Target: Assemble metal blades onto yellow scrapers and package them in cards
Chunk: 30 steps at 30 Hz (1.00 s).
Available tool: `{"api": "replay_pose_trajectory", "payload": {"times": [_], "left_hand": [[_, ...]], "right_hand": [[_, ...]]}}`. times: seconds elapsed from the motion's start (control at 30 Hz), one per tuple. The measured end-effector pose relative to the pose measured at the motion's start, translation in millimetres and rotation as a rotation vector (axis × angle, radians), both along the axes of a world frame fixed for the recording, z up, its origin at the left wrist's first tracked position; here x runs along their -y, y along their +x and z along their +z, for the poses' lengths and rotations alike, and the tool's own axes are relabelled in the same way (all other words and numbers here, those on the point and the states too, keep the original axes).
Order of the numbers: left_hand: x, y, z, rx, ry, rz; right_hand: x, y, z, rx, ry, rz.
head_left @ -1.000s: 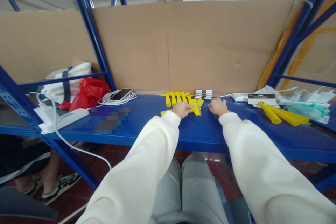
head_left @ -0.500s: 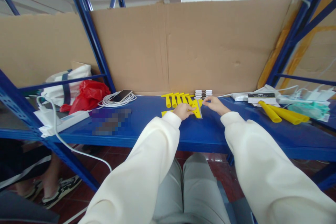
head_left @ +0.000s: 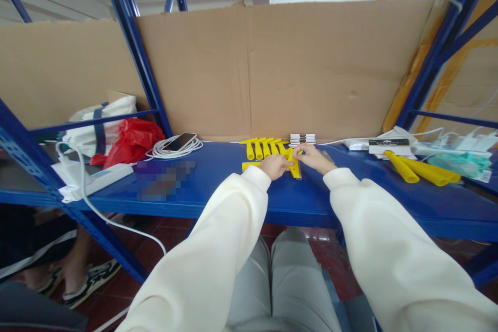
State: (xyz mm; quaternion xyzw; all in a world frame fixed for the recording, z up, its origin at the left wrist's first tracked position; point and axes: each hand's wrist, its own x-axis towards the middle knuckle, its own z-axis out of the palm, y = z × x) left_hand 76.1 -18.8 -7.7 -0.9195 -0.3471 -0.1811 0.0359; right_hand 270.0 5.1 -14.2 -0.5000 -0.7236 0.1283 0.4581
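Our right hand (head_left: 312,158) has come in from three o'clock, where it stood apart from the yellow scraper (head_left: 294,168) a second ago, so both hands now attend to that one tool, at four o'clock from the view's centre over the blue shelf (head_left: 218,161). Our left hand (head_left: 273,167), at the tool's nine o'clock, is clamped on its handle, back upward; our right angles inward from two o'clock, fingertips bunched at the head, though we cannot tell whether they pinch anything.
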Motion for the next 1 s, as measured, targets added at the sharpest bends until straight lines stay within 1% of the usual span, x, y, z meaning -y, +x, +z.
{"api": "replay_pose_trajectory", "payload": {"times": [0.1, 0.17, 0.27, 0.37, 0.43, 0.5, 0.57, 0.6, 0.67, 0.83, 1.0], "left_hand": [[3.4, 0.8, 1.7, 0.002, -0.006, 0.006], [5.4, 1.3, 2.6, 0.025, -0.013, 0.007], [5.0, 1.5, 2.8, 0.090, -0.022, -0.005], [1.1, 0.8, 2.4, 0.174, -0.034, -0.024], [-1.0, 0.0, 2.8, 0.231, -0.050, -0.005], [-1.1, -0.7, 4.0, 0.274, -0.076, 0.049], [1.0, -1.2, 5.9, 0.289, -0.105, 0.102], [2.6, -1.3, 6.9, 0.288, -0.118, 0.121], [5.9, -1.4, 8.8, 0.279, -0.133, 0.142], [9.7, -1.5, 10.2, 0.264, -0.115, 0.162], [10.5, -2.9, 6.4, 0.191, -0.090, 0.185]], "right_hand": [[9.6, -4.7, 3.7, -0.098, -0.138, -0.022], [13.5, -7.3, 4.3, -0.193, -0.203, -0.033], [13.3, -8.9, 3.2, -0.362, -0.213, -0.027], [11.9, -7.6, 3.8, -0.527, -0.216, 0.027], [14.7, -6.2, 6.6, -0.586, -0.290, 0.117], [20.8, -5.5, 10.6, -0.583, -0.424, 0.234], [28.3, -6.1, 14.5, -0.516, -0.566, 0.335], [31.8, -6.9, 16.1, -0.474, -0.622, 0.375], [36.9, -8.8, 18.2, -0.413, -0.684, 0.419], [40.0, -10.9, 19.1, -0.405, -0.668, 0.423], [41.6, -12.9, 18.1, -0.372, -0.645, 0.429]]}}
